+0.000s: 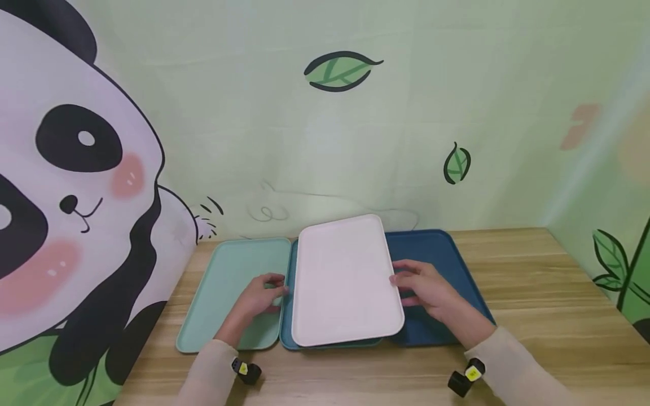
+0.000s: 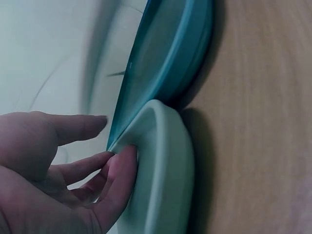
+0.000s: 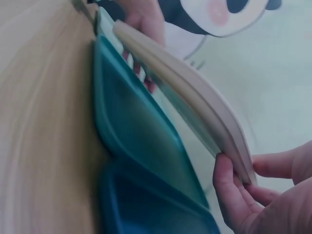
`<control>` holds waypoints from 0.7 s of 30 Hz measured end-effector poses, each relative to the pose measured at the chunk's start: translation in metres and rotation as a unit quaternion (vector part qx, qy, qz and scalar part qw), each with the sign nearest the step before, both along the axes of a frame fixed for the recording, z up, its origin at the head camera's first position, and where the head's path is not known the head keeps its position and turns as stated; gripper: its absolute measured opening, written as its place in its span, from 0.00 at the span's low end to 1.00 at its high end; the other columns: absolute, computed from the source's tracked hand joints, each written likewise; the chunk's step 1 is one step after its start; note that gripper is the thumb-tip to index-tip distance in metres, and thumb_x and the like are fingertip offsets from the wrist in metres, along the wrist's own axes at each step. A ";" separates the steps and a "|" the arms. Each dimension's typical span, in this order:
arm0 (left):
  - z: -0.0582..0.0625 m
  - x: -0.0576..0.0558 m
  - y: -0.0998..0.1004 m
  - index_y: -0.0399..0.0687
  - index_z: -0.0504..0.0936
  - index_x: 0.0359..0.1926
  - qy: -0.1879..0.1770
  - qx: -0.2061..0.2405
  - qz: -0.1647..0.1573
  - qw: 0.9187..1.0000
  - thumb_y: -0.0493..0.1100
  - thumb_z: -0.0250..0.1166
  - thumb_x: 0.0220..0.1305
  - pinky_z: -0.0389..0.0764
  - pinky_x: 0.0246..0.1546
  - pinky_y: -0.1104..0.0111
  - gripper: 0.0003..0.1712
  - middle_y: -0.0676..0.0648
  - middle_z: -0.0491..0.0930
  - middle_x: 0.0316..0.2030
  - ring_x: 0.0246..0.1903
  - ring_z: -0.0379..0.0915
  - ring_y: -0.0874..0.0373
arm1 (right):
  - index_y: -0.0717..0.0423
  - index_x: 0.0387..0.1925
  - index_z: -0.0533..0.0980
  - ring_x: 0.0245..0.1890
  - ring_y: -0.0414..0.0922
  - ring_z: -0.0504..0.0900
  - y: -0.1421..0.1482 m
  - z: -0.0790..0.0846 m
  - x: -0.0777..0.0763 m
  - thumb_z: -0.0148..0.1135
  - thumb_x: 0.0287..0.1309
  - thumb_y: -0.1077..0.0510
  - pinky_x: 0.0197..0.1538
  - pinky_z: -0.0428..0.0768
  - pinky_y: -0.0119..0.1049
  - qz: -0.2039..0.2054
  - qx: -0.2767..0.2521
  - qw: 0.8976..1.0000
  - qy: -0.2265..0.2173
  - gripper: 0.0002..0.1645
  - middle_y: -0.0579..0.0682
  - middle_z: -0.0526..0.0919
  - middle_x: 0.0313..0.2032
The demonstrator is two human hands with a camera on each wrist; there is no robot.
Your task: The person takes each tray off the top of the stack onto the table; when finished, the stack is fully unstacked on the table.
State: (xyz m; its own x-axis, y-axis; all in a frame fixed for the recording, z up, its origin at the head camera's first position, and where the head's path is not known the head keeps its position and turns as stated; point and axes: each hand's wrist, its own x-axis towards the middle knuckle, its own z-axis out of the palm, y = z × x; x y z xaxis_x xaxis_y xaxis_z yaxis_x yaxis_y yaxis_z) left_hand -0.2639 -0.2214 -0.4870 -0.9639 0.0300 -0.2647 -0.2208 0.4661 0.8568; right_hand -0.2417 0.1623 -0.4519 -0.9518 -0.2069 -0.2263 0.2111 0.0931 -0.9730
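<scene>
My right hand [image 1: 427, 286] pinches the right edge of a white rectangular tray [image 1: 342, 285], thumb on one face and fingers on the other. In the right wrist view, the tray tilts above a teal-blue tray [image 3: 134, 107], with layered edges along its side. My left hand [image 1: 258, 298] is over the right side of a mint green tray [image 1: 223, 282], loosely bent and gripping nothing. The left wrist view puts its fingertips right at the mint tray's inner rim, the thumb apart from them. Most of the teal tray is hidden under the white one in the head view.
A navy blue tray [image 1: 426, 248] lies to the right of the teal one, partly behind my right hand. The trays sit on a wood-grain table [image 1: 548, 293] against a wall [image 1: 244, 113] printed with a panda and leaves.
</scene>
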 end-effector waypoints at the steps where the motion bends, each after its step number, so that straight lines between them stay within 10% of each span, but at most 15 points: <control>1: 0.000 0.000 0.000 0.33 0.73 0.72 0.004 0.001 0.000 1.000 0.39 0.67 0.74 0.89 0.48 0.57 0.30 0.33 0.74 0.65 0.60 0.77 0.40 | 0.69 0.75 0.64 0.48 0.48 0.86 0.009 0.003 0.001 0.62 0.74 0.62 0.47 0.89 0.50 0.004 0.000 1.000 0.002 0.34 0.62 0.83 0.55; 12: -0.003 0.003 0.004 0.31 0.75 0.69 0.049 -0.018 -0.005 0.999 0.30 0.70 0.65 0.89 0.43 0.57 0.32 0.35 0.77 0.60 0.53 0.78 0.44 | 0.70 0.78 0.60 0.46 0.40 0.86 0.146 0.032 0.021 0.61 0.77 0.56 0.47 0.88 0.43 0.007 0.072 0.997 0.019 0.38 0.41 0.85 0.48; 16: -0.005 0.002 0.003 0.32 0.75 0.69 0.050 -0.020 0.002 0.999 0.30 0.70 0.65 0.89 0.44 0.57 0.31 0.35 0.77 0.60 0.52 0.78 0.45 | 0.45 0.63 0.81 0.44 0.39 0.87 0.204 0.030 0.024 0.59 0.79 0.59 0.45 0.89 0.44 0.005 0.066 0.998 0.017 0.18 0.35 0.86 0.45; 21: -0.007 0.004 0.000 0.32 0.75 0.69 0.048 -0.023 0.003 0.999 0.30 0.70 0.65 0.89 0.43 0.57 0.31 0.36 0.77 0.60 0.51 0.78 0.46 | 0.17 0.42 0.81 0.40 0.38 0.88 0.265 0.027 0.027 0.60 0.79 0.58 0.41 0.90 0.43 -0.035 0.092 0.995 0.011 0.23 0.30 0.86 0.40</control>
